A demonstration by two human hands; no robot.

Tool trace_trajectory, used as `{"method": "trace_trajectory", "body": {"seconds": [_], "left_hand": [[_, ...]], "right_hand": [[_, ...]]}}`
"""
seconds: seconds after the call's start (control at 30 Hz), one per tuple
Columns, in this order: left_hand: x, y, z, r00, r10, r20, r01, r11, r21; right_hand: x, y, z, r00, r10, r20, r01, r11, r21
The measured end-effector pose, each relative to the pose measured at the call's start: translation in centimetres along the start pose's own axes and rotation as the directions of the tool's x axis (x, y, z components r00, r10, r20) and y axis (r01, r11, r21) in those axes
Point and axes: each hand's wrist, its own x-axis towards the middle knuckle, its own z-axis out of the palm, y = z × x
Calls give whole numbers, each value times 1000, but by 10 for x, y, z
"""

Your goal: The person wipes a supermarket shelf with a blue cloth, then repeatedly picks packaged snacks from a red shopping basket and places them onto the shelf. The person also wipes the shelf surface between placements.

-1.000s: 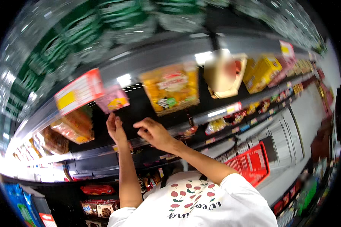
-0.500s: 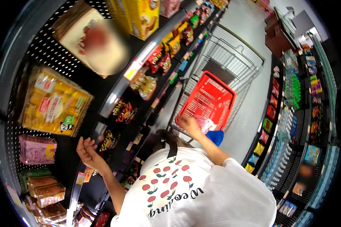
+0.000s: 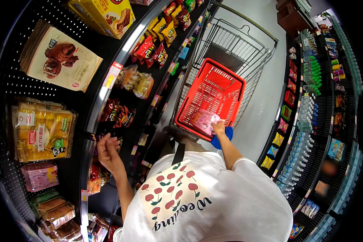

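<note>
Head view, a shop aisle seen from above: my right hand (image 3: pixel 219 128) reaches forward over the near rim of the red basket (image 3: pixel 230 82), fingers closed on a pink packet (image 3: pixel 203 119) that lies against the basket's lower corner, partly inside it. The basket sits in a wire trolley (image 3: pixel 246 44) parked just beside the snack shelves. A blue object (image 3: pixel 226 137) shows under my right wrist; I cannot tell what it is. My left hand (image 3: pixel 108 150) is raised by the edge of the shelf rail (image 3: pixel 93 121), fingers loosely curled and holding nothing, close to dark snack bags (image 3: pixel 116 114) on the shelf behind it. Hanging on the black pegboard to my left are a yellow bag of cakes (image 3: pixel 42 133), a cream pack showing chocolate pastries (image 3: pixel 60 58) and, lower, a pink pack (image 3: pixel 40 175). Above, red and yellow snack packets (image 3: pixel 153 47) line the shelf. Across the aisle to my right, racks hold bottled drinks (image 3: pixel 310 68). My white shirt with a cherry print (image 3: pixel 213 201) fills the lower frame.
</note>
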Motion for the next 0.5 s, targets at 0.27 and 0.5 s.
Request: {"method": "trace_trajectory", "body": {"seconds": [0.27,0.5], "left_hand": [[-7,-3,3,998,-59,-24,59,998,5],[-13,-7,6,995,-92,-26,92,996,21]], "right_hand": [[2,15,35,988,122,-89,-109,984,144],[-28,-91,-9,889,403,218,-450,677,583]]}}
